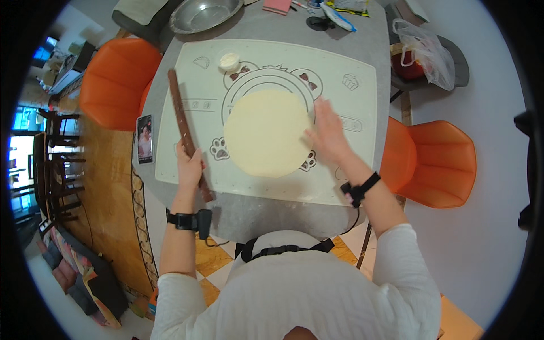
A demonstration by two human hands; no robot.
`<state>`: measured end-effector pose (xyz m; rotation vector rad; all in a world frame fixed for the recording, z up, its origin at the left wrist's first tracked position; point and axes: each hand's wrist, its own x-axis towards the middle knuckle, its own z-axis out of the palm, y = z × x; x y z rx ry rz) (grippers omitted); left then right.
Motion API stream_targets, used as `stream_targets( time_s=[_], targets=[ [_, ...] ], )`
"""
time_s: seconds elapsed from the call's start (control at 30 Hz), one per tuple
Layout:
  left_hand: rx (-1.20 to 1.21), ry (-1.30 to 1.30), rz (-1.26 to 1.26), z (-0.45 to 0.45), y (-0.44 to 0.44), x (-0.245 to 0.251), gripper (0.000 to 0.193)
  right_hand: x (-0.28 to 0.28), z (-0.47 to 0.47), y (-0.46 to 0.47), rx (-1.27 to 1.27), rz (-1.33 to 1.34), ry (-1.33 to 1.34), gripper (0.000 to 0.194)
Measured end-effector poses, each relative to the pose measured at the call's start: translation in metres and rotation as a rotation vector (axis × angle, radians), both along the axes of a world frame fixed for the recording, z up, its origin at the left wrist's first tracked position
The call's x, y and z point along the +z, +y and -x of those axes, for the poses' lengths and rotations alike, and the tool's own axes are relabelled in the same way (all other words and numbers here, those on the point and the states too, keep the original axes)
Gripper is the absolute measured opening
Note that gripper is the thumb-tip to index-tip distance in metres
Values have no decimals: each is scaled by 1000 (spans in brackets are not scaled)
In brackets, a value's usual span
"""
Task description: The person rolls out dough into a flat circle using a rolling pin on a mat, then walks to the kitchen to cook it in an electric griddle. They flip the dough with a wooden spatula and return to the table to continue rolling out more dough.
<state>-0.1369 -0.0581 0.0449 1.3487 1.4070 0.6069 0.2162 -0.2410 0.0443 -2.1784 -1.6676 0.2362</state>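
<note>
A large, thin round sheet of pale yellow dough (267, 134) lies flat on a light green printed pastry mat (357, 170). My left hand (189, 165) grips a brown wooden rolling pin (180, 110) near its lower end, at the left of the dough. The pin slants across the mat's left part, apart from the dough. My right hand (329, 129), slightly blurred, is at the dough's right edge with its fingers apart and nothing in it. Whether its thumb touches the dough, I cannot tell. Above the dough stands a small bowl of white powder (229, 62).
A phone (145, 139) lies on the grey table's (263, 212) left side. At the far edge are a metal basin (204, 15), a pink pad (277, 6) and several packets. Orange chairs (117, 85) flank the table. A plastic bag (427, 55) rests on a grey chair at right.
</note>
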Motion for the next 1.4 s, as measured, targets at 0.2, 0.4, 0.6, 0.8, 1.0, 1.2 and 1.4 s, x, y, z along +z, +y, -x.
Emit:
stream_targets(
  time_s=[0.2,0.4,0.6,0.8,1.0,1.2,1.4],
  targets=[
    [-113,337,-140,30,27,-64,56,-48,-151,5,-294,130,-150,87],
    [-68,409,-103,22,19,-52,60,-70,-163,66,-386,171,-177,87],
    [-72,355,-121,33,21,-55,57,-36,-100,57,439,122,-83,80],
    [-66,322,-69,14,13,-33,55,5,-97,117,312,-198,35,68],
    [-43,381,-153,33,20,-63,56,2,-26,270,454,-77,-52,86],
    [-19,393,-78,20,15,-44,56,26,7,345,564,403,-52,91],
    [-57,448,-201,16,12,-37,58,7,25,382,512,201,-95,93]
  ],
)
